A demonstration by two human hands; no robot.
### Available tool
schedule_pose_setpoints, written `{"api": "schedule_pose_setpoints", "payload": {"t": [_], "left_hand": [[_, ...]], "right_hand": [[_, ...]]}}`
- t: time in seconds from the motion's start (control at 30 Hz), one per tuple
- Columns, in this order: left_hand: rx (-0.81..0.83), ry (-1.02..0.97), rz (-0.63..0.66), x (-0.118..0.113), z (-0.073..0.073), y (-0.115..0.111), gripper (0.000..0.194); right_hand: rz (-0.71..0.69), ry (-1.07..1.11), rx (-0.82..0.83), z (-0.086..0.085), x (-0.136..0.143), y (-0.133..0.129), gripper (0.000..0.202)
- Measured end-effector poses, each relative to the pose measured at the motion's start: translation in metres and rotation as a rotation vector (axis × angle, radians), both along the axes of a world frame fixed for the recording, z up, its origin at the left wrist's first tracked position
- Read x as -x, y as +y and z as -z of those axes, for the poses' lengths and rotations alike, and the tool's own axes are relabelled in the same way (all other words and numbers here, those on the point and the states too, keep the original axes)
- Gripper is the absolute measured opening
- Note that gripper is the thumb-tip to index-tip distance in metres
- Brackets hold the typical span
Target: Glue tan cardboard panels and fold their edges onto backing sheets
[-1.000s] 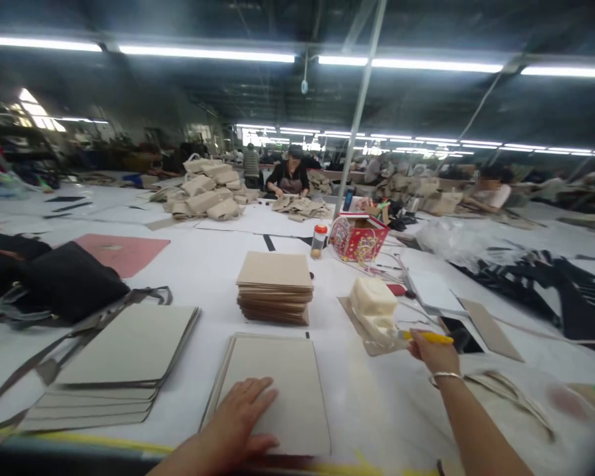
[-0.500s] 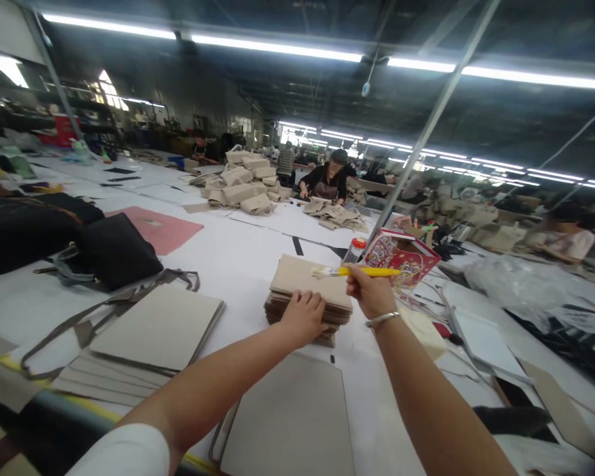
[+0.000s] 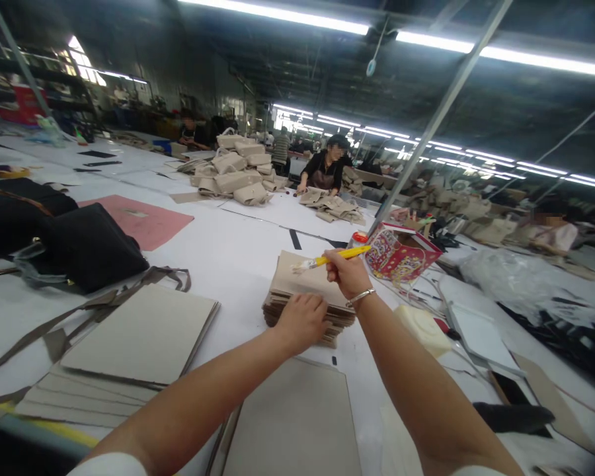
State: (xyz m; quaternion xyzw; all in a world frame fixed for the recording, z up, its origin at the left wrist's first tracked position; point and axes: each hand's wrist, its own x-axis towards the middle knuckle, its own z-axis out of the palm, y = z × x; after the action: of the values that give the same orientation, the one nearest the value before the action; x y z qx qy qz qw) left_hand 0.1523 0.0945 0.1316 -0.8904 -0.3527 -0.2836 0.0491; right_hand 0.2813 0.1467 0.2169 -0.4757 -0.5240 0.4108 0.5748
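My right hand is closed round the yellow handle of a flat paintbrush. Its pale, smeared bristles point left, over the top of a stack of beige fabric pieces. Whether the bristle tips touch the top piece, I cannot tell. At the front of that stack, my left hand has its fingers bent over the near edge, holding it; the thumb is mostly hidden. Nearer to me lies a large grey-beige panel, and a pile of similar panels lies to the left.
A red patterned box and a red-lidded jar stand beyond my right hand. Black bags and a pink sheet lie left. Across the white table, a co-worker bends over beige pieces. A metal pole rises behind the box.
My right hand has moved left with the brush, and its bristles now tilt lower over the stack's far left part. My left hand stays on the stack. The view has shifted slightly.
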Motion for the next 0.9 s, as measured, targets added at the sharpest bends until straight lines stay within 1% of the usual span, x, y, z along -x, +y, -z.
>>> {"api": "schedule_pose_setpoints", "payload": {"t": [0.07,0.13,0.17,0.2,0.27,0.33,0.37,0.4,0.43,0.5,0.57,0.63,0.77,0.83,0.9], "left_hand": [[0.009,-0.067,-0.004,0.018,-0.013,0.016,0.031],[0.057,-0.143,-0.068,0.038,-0.028,0.046,0.034],[0.106,-0.172,-0.128,0.047,-0.035,0.064,0.039],[0.177,-0.188,-0.209,0.054,-0.040,0.083,0.045],[0.371,-0.173,-0.348,0.060,-0.048,0.119,0.065],[0.644,-0.179,-0.419,0.059,-0.050,0.143,0.080],[0.774,-0.194,-0.420,0.057,-0.049,0.150,0.081],[0.876,-0.214,-0.407,0.055,-0.048,0.155,0.077],[0.942,-0.234,-0.389,0.053,-0.047,0.157,0.070],[0.974,-0.262,-0.371,0.050,-0.046,0.156,0.056],[0.950,-0.279,-0.388,0.051,-0.046,0.154,0.049],[0.924,-0.289,-0.404,0.053,-0.047,0.152,0.048],[0.818,-0.256,-0.390,0.052,-0.053,0.149,0.051],[0.731,-0.235,-0.339,0.047,-0.057,0.144,0.058],[0.640,-0.091,-0.203,0.042,-0.060,0.135,0.066]], "right_hand": [[0.065,0.153,-0.022,-0.010,-0.020,-0.009,0.023],[0.128,0.250,-0.042,-0.019,-0.045,-0.020,0.025],[0.161,0.274,-0.054,-0.021,-0.057,-0.027,0.027],[0.190,0.282,-0.064,-0.022,-0.069,-0.034,0.029],[0.234,0.257,-0.076,-0.018,-0.087,-0.047,0.036],[0.270,0.177,-0.060,-0.007,-0.096,-0.056,0.044],[0.285,0.116,-0.048,0.000,-0.099,-0.059,0.048],[0.298,0.045,-0.044,0.007,-0.099,-0.060,0.050],[0.307,-0.035,-0.052,0.016,-0.099,-0.060,0.051],[0.308,-0.205,-0.093,0.031,-0.097,-0.058,0.048],[0.293,-0.362,-0.134,0.044,-0.096,-0.056,0.042],[0.270,-0.468,-0.158,0.052,-0.094,-0.057,0.034],[0.238,-0.605,-0.207,0.057,-0.094,-0.068,0.023],[0.239,-0.738,-0.216,0.058,-0.096,-0.076,0.019],[0.233,-0.895,-0.242,0.062,-0.099,-0.082,0.018]]}}
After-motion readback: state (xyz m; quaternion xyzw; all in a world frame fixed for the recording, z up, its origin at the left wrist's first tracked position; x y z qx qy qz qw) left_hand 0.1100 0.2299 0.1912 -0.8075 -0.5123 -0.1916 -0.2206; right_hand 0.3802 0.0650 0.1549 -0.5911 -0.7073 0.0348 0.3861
